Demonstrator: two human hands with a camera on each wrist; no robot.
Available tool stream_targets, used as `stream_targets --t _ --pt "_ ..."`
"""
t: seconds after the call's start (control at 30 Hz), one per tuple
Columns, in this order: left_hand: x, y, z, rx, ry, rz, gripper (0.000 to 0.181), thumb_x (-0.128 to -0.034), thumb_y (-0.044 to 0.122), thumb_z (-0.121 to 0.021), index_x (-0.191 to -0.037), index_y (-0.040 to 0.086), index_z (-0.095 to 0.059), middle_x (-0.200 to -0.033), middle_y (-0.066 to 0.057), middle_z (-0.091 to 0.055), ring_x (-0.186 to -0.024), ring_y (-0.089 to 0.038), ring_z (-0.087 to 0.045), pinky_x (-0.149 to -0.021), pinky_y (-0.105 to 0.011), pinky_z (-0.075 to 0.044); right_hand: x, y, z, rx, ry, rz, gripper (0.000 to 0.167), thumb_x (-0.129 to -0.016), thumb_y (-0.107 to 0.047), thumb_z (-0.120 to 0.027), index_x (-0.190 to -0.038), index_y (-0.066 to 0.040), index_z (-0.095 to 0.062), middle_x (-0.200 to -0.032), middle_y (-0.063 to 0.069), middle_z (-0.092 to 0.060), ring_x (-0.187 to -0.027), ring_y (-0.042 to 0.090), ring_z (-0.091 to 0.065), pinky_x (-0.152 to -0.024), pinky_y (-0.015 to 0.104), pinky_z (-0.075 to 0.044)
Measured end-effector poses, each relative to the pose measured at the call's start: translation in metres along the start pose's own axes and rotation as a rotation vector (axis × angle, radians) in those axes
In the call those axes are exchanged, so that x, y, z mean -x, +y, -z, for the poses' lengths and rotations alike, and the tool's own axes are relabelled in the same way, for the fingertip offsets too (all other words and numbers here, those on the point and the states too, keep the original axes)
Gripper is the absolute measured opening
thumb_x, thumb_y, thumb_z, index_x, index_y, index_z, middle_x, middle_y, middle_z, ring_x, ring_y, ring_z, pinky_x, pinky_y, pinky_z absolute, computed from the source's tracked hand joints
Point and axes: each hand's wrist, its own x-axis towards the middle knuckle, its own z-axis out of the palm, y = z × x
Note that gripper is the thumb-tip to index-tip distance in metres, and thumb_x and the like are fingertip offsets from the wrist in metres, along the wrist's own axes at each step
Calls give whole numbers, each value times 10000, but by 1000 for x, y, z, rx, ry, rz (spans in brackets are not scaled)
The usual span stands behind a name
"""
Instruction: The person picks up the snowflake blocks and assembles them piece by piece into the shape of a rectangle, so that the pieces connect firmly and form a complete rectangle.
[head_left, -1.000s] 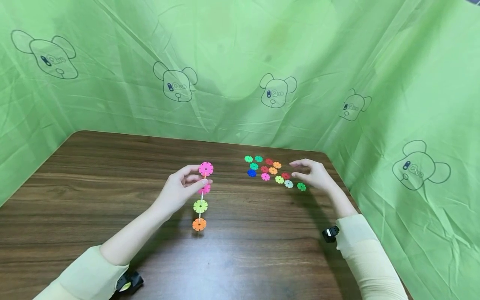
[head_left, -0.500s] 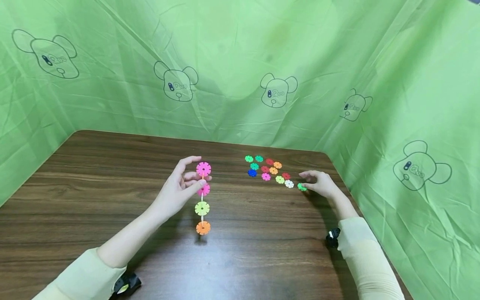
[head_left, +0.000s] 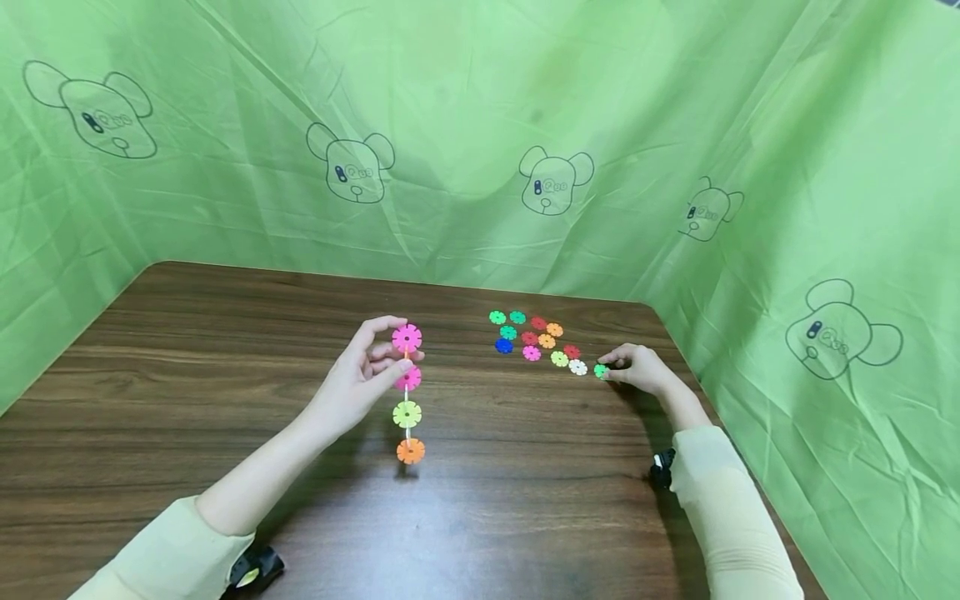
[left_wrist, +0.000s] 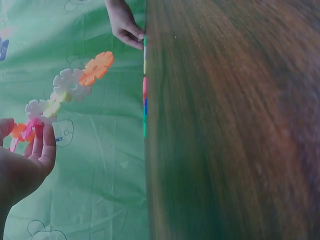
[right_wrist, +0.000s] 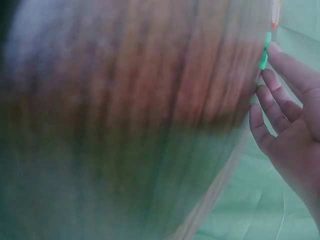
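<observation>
In the head view, my left hand point(head_left: 360, 375) holds up a hanging chain of notched plastic snowflake discs point(head_left: 407, 414), pinching it near the top between thumb and fingers. Pink, yellow-green and orange discs face me, with edge-on pieces linking them; the left wrist view shows white discs point(left_wrist: 72, 85) among the links. Over at the right, my right hand point(head_left: 639, 368) pinches a green snowflake disc point(head_left: 600, 371) by its edge with thumb and finger, at table level. The right wrist view catches that green disc point(right_wrist: 265, 50) at the fingertips.
Several loose snowflake discs lie flat left of my right hand, including a white one point(head_left: 577, 367), a pink one point(head_left: 531, 353) and a blue one point(head_left: 504, 346). The brown wooden table point(head_left: 225, 375) meets a green printed curtain point(head_left: 450, 233) along its back and sides.
My right hand has moved down and slightly right onto the green disc and now pinches it, the disc shifting slightly left. The left hand stays nearly still; the chain's lower end swings a little right.
</observation>
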Motion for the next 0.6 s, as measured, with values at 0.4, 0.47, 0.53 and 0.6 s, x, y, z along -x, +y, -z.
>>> stream_targets --t 0.4,0.47,0.53,0.6 --pt "-1 4 -1 -10 32 23 479 -925 73 -594 -1345 175 -386 -1145 -180 -631 -949 -236 -669 -813 -270 -534 -1 -1 -1 -30 -1 21 226 -779 -125 -774 -943 -46 -640 -855 66 -628 -793 184 -554 -700 323 -452" --pt "0 4 -1 -9 41 26 476 -925 72 -594 -1343 176 -391 -1170 -197 -610 -960 -223 -665 -807 -261 -533 -1 -2 -1 -42 0 19 226 -781 -111 -770 -944 -38 -631 -844 67 -624 -772 179 -554 -682 320 -459" --pt "0 3 -1 -7 48 27 476 -925 71 -594 -1344 175 -394 -1191 -212 -590 -974 -199 -660 -803 -252 -530 -1 -3 -2 -45 0 14 227 -784 -102 -766 -950 -33 -626 -840 65 -627 -761 174 -558 -676 321 -463" --pt "0 3 -1 -9 50 26 478 -923 70 -596 -1343 177 -395 -1190 -222 -587 -952 -173 -663 -788 -252 -533 0 -4 -2 -49 2 7 225 -787 -88 -761 -955 -28 -625 -837 66 -635 -758 171 -566 -680 318 -462"
